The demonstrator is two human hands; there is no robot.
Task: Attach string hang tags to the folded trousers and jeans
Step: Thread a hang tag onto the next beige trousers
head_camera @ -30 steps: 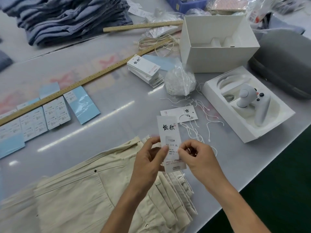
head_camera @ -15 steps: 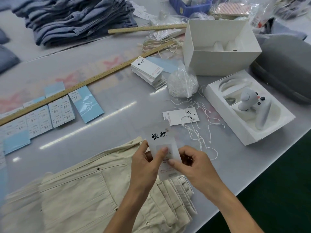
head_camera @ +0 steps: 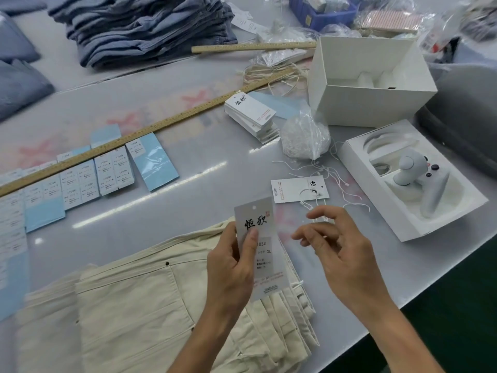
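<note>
My left hand (head_camera: 231,267) pinches a white hang tag (head_camera: 258,232) upright, thumb on its face, above a stack of folded cream trousers (head_camera: 139,300). To the right of the tag, my right hand (head_camera: 338,251) hovers with its fingers loosely spread and holds nothing. A second tag (head_camera: 293,190) lies flat on the table beyond it, among loose white strings (head_camera: 349,195). A stack of tags (head_camera: 251,113) sits further back, next to a clear bag of strings (head_camera: 305,138).
A long wooden ruler (head_camera: 139,130) crosses the table, with sticker sheets (head_camera: 80,181) at the left. White boxes (head_camera: 371,84) and a tray with a controller (head_camera: 419,181) stand at the right. Folded blue jeans (head_camera: 139,28) are piled at the back. The table edge runs close on the right.
My right hand has let go of the tag and moved off to the right with its fingers spread. The left hand alone keeps the tag.
</note>
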